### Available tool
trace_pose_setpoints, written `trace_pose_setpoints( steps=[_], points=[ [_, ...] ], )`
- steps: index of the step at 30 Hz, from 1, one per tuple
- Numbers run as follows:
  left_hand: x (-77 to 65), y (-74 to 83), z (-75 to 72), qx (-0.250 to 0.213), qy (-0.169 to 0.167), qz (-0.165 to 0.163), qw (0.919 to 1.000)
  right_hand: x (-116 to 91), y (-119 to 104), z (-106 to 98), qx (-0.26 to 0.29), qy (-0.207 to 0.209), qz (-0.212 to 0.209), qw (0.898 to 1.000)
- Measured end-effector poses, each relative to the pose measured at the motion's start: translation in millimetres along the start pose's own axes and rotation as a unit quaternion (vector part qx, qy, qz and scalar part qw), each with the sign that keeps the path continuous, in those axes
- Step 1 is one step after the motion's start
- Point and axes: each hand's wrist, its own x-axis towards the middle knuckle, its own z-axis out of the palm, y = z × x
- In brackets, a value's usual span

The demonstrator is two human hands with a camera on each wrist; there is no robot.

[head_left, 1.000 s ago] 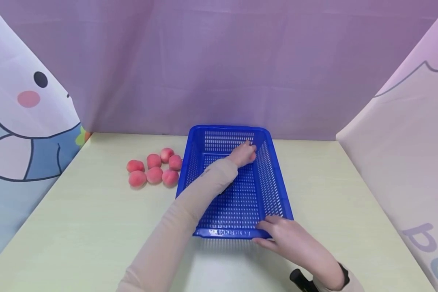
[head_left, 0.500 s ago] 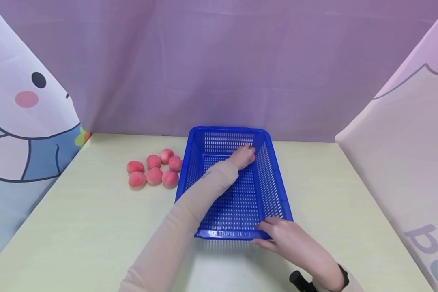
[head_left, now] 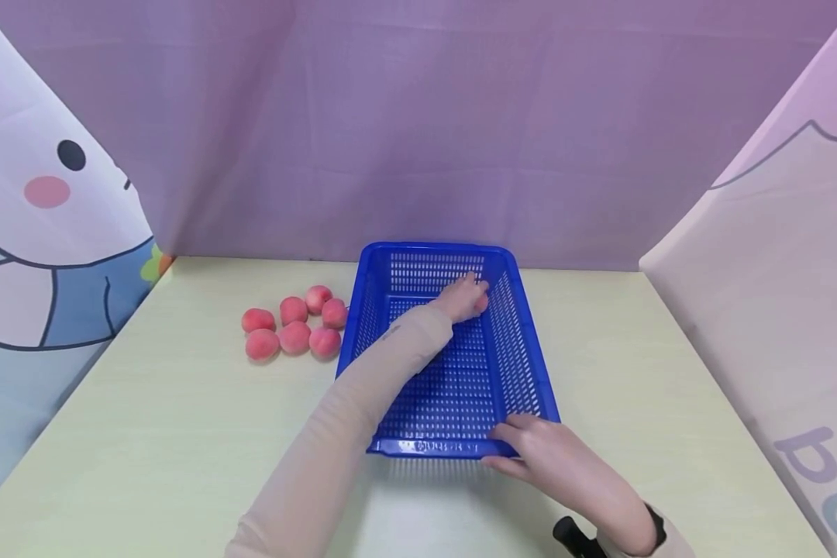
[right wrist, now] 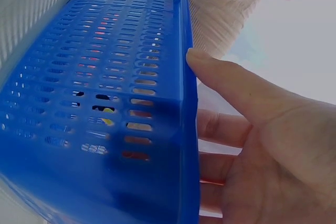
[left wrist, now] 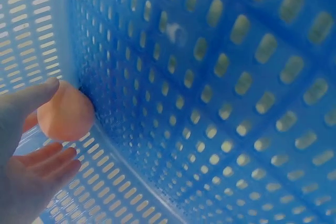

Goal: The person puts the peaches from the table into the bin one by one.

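Note:
A blue plastic basket (head_left: pixel 460 395) with slotted walls sits on the table. Deep inside its far right corner is my left hand (head_left: pixel 460 299), beside a pink peach (left wrist: pixel 65 113). In the left wrist view the thumb touches the peach's upper side, while the other fingers lie loosely extended beside and below it. My right hand (head_left: pixel 540 449) grips the basket's near right corner; its thumb (right wrist: pixel 226 80) presses one side of the rim and the fingers reach to the other. Several more peaches (head_left: pixel 295 338) lie in a cluster left of the basket.
The pale table (head_left: pixel 181 434) runs back to a purple cloth (head_left: pixel 418 132). Printed cloths flank it on both sides. My left sleeve (head_left: pixel 349 418) crosses over the basket's left rim. A black strap-mounted device (head_left: pixel 575 536) is at the right wrist.
Very little differs. The left hand stays in the far right corner, its fingers slightly looser around the peach. The right hand keeps its grip on the basket.

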Motion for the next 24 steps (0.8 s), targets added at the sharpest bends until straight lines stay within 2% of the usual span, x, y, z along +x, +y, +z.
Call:
trace_pose_setpoints(
  steps=[9, 20, 24],
  points=[
    [-2.8, 0.1, -18.0, 0.013, -0.033, 0.000, 0.9994, 2.5, 1.8, -0.7, -0.004, -0.004, 0.002, 1.000],
    [-17.6, -0.6, -42.3, 0.015, -0.044, -0.005, 0.9989, 3.3, 2.7, -0.6, -0.004, 0.000, 0.000, 1.000],
    [-25.8, 0.2, -53.5, 0.015, -0.061, -0.012, 0.9979, 3.9, 2.8, -1.0, -0.001, -0.003, -0.001, 1.000]
  ],
)
